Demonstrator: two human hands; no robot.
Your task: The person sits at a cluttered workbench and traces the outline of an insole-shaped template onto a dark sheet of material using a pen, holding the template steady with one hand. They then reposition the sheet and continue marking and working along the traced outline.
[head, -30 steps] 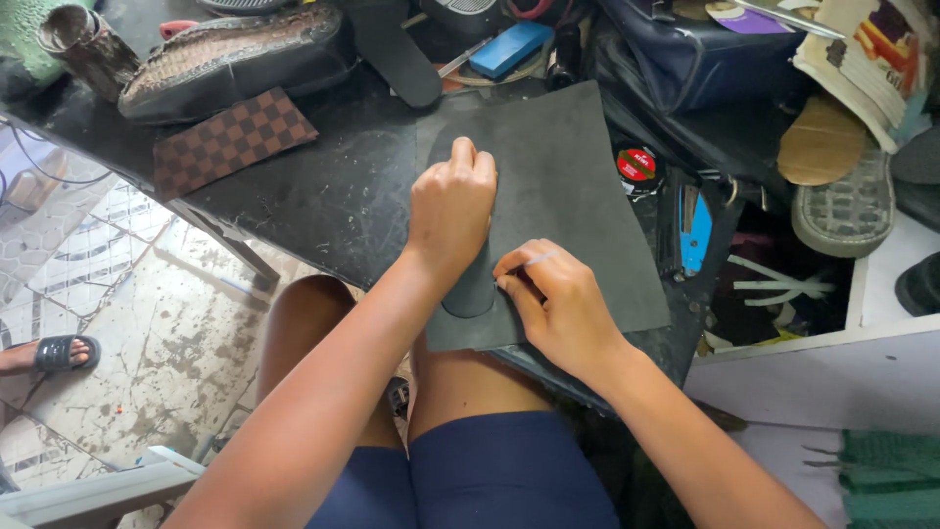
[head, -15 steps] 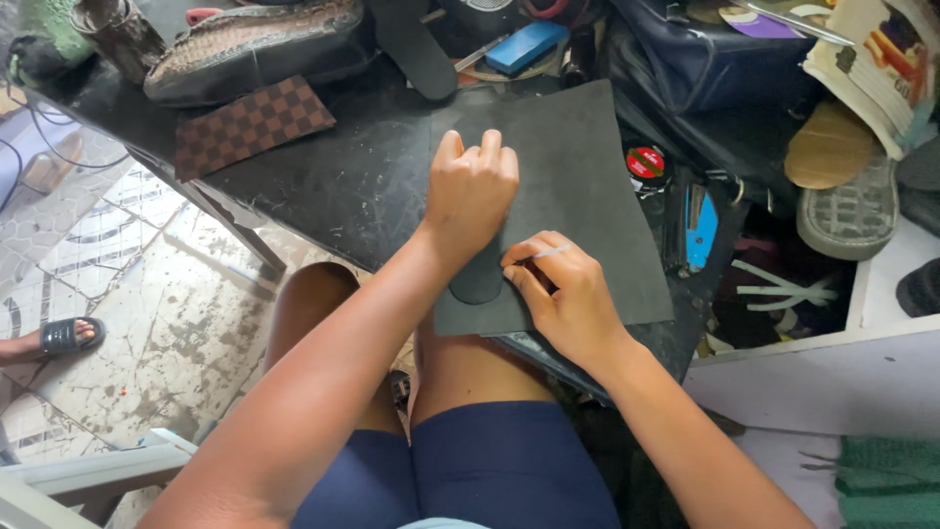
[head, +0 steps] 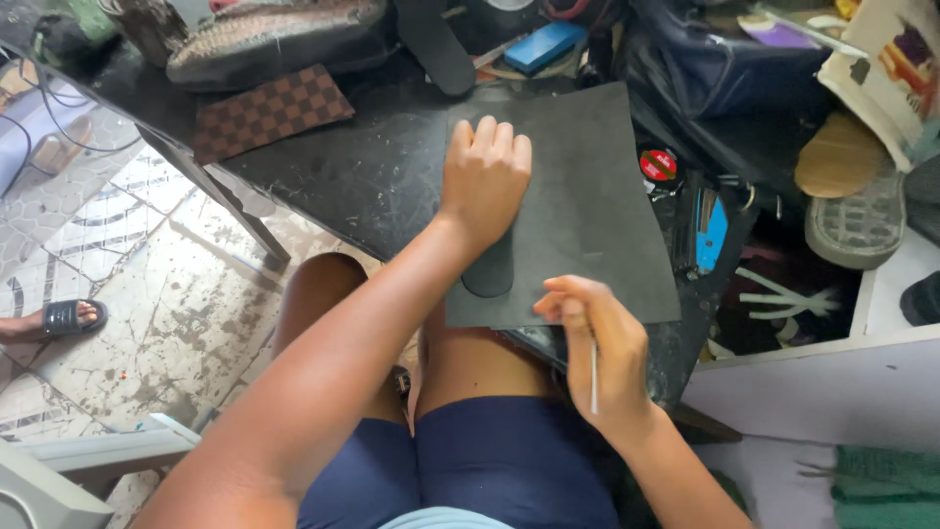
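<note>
I saw soft daylight from the left brightening the tiled floor [head: 127, 284]; the cluttered right side sat dim, edges slightly stretched.

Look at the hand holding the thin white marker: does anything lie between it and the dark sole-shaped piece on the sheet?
Nothing visible does. The right hand with the white marker sits at the dark sheet's near edge; only bare sheet separates it from the sole-shaped piece, which the left hand presses down.

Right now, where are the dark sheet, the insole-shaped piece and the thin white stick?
dark sheet [head: 597, 216], head view, bare middle.
insole-shaped piece [head: 488, 274], head view, rounded near end.
thin white stick [head: 593, 377], head view, lower shaft.
</note>
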